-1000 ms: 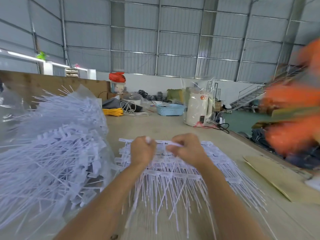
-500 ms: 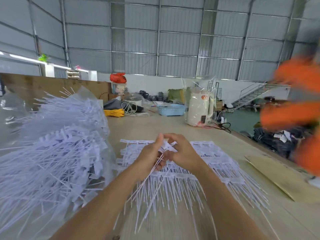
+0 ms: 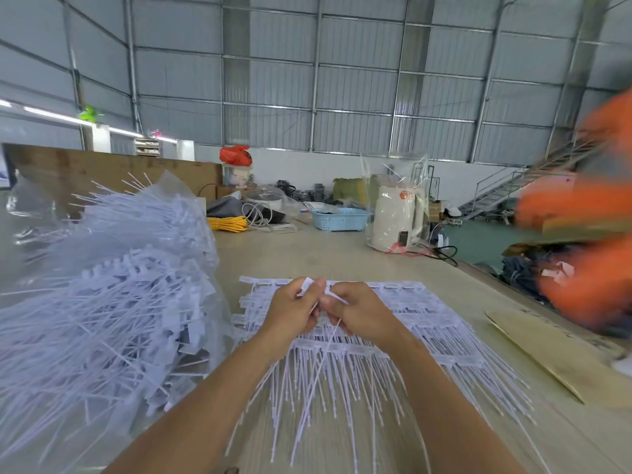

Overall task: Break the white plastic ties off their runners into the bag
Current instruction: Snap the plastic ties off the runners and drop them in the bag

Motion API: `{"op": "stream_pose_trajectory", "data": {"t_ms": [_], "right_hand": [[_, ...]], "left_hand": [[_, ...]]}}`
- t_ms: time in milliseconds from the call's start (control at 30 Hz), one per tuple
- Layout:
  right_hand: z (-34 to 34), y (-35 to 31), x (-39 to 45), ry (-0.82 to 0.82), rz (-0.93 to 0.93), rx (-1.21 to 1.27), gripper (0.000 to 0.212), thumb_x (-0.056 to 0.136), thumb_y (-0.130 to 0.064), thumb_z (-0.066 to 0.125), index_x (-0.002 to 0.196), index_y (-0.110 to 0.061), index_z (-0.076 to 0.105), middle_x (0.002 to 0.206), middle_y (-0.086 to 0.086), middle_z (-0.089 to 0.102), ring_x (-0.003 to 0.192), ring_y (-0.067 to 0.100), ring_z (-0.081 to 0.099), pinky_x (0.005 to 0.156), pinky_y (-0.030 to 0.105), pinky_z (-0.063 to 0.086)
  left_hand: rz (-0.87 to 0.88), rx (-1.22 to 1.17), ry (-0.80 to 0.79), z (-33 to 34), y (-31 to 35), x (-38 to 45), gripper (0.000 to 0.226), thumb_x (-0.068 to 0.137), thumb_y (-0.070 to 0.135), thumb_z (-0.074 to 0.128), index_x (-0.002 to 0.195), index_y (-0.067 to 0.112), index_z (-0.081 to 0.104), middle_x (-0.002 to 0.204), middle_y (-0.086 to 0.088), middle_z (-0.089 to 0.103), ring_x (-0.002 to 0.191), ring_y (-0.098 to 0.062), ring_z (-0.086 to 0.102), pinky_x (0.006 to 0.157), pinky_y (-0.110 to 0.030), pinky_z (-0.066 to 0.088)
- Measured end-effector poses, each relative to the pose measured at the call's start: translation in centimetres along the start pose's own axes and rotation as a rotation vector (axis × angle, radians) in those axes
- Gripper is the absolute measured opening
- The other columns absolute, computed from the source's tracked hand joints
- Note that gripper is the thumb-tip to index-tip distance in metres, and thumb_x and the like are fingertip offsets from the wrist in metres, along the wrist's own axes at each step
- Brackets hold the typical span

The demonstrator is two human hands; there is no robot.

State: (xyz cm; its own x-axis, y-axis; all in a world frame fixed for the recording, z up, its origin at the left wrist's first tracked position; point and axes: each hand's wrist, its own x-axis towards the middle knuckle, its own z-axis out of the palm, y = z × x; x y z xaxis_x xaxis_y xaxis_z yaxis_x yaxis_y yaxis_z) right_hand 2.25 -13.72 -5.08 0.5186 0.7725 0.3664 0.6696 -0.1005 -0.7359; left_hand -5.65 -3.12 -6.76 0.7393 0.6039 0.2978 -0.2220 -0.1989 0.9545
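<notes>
A flat stack of white plastic ties on runners (image 3: 441, 323) lies spread on the table in front of me, tails pointing toward me. My left hand (image 3: 290, 309) and my right hand (image 3: 362, 311) meet above the stack and both pinch the head of one white tie (image 3: 319, 367), whose thin tail hangs down between my wrists. To the left stands a clear plastic bag (image 3: 102, 302) heaped with loose white ties.
The tan table (image 3: 307, 254) runs back to a white kettle (image 3: 393, 217) in plastic wrap, a blue basket (image 3: 340, 218) and yellow cord (image 3: 227, 223). A cardboard piece (image 3: 554, 357) lies at right. A blurred orange shape (image 3: 588, 234) moves at the right edge.
My hands, apart on the stack a second ago, have come together and lifted slightly. Several tails hung from them half a second ago; one tail hangs now. The orange shape keeps shifting.
</notes>
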Motion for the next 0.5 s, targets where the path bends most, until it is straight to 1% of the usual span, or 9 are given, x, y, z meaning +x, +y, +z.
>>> {"op": "stream_pose_trajectory", "data": {"t_ms": [33, 67, 133, 167, 233, 300, 367, 400, 500], "right_hand": [[0.1, 0.0, 0.1, 0.026, -0.027, -0.042, 0.038, 0.092, -0.016, 0.055, 0.054, -0.014, 0.053, 0.048, -0.003, 0.050, 0.042, 0.007, 0.042, 0.048, 0.020, 0.036], [0.2, -0.1, 0.2, 0.056, -0.049, -0.107, 0.037, 0.091, -0.015, 0.056, 0.054, -0.012, 0.053, 0.049, -0.001, 0.049, 0.045, 0.010, 0.042, 0.050, 0.024, 0.036], [0.3, -0.1, 0.3, 0.117, -0.091, -0.283, 0.036, 0.090, -0.015, 0.056, 0.055, -0.012, 0.051, 0.052, 0.003, 0.046, 0.055, 0.019, 0.042, 0.055, 0.030, 0.033], [0.3, 0.0, 0.3, 0.141, -0.115, -0.381, 0.036, 0.090, -0.017, 0.056, 0.055, -0.015, 0.049, 0.053, 0.002, 0.045, 0.059, 0.024, 0.042, 0.055, 0.031, 0.031], [0.1, 0.0, 0.1, 0.172, -0.161, -0.556, 0.029, 0.092, -0.024, 0.054, 0.066, -0.013, 0.056, 0.064, 0.007, 0.057, 0.069, 0.030, 0.050, 0.056, 0.029, 0.030], [-0.2, 0.1, 0.1, 0.200, -0.225, -0.691, 0.026, 0.094, -0.029, 0.051, 0.078, -0.010, 0.060, 0.077, 0.011, 0.065, 0.076, 0.032, 0.056, 0.057, 0.028, 0.027], [-0.5, -0.1, 0.1, 0.218, -0.268, -0.724, 0.028, 0.094, -0.030, 0.050, 0.079, -0.010, 0.061, 0.077, 0.012, 0.066, 0.074, 0.033, 0.056, 0.057, 0.027, 0.025], [-0.7, -0.2, 0.1, 0.224, -0.279, -0.700, 0.029, 0.093, -0.029, 0.052, 0.074, -0.009, 0.059, 0.071, 0.013, 0.063, 0.070, 0.033, 0.053, 0.056, 0.028, 0.025], [-1.2, -0.4, 0.1, 0.211, -0.248, -0.525, 0.035, 0.088, -0.022, 0.061, 0.058, -0.010, 0.048, 0.052, 0.006, 0.040, 0.057, 0.028, 0.036, 0.053, 0.032, 0.026]], "left_hand": [[0.007, 0.021, 0.017, 0.0, 0.0, 0.0, 0.032, 0.095, 0.028, 0.056, 0.072, 0.007, 0.056, 0.048, -0.002, 0.045, 0.034, -0.009, 0.033, 0.036, -0.017, 0.027], [0.015, 0.042, 0.032, 0.1, 0.1, 0.0, 0.032, 0.095, 0.028, 0.056, 0.070, 0.008, 0.056, 0.048, -0.001, 0.045, 0.034, -0.008, 0.033, 0.036, -0.017, 0.027], [0.016, 0.074, 0.044, 0.2, 0.3, 0.1, 0.033, 0.095, 0.027, 0.055, 0.068, 0.008, 0.055, 0.049, -0.002, 0.046, 0.033, -0.008, 0.034, 0.036, -0.017, 0.028], [0.010, 0.085, 0.048, 0.2, 0.3, 0.2, 0.034, 0.095, 0.027, 0.055, 0.067, 0.008, 0.054, 0.050, -0.003, 0.046, 0.033, -0.008, 0.034, 0.036, -0.016, 0.028], [-0.007, 0.097, 0.059, 0.3, 0.4, 0.4, 0.033, 0.095, 0.027, 0.055, 0.066, 0.010, 0.054, 0.051, -0.005, 0.046, 0.032, -0.008, 0.034, 0.036, -0.015, 0.027], [-0.027, 0.090, 0.066, 0.4, 0.6, 0.6, 0.031, 0.095, 0.026, 0.057, 0.067, 0.012, 0.055, 0.052, -0.006, 0.045, 0.032, -0.008, 0.033, 0.036, -0.015, 0.026], [-0.045, 0.049, 0.080, 0.6, 0.8, 0.8, 0.029, 0.094, 0.024, 0.059, 0.067, 0.013, 0.056, 0.052, -0.006, 0.044, 0.033, -0.008, 0.033, 0.035, -0.014, 0.025], [-0.050, 0.025, 0.089, 0.7, 0.8, 0.9, 0.029, 0.093, 0.023, 0.060, 0.066, 0.013, 0.055, 0.051, -0.005, 0.043, 0.034, -0.008, 0.035, 0.035, -0.014, 0.024], [-0.051, -0.009, 0.098, 1.1, 1.0, 0.8, 0.028, 0.092, 0.021, 0.063, 0.068, 0.011, 0.052, 0.052, -0.005, 0.042, 0.039, -0.010, 0.039, 0.036, -0.013, 0.024]]}}
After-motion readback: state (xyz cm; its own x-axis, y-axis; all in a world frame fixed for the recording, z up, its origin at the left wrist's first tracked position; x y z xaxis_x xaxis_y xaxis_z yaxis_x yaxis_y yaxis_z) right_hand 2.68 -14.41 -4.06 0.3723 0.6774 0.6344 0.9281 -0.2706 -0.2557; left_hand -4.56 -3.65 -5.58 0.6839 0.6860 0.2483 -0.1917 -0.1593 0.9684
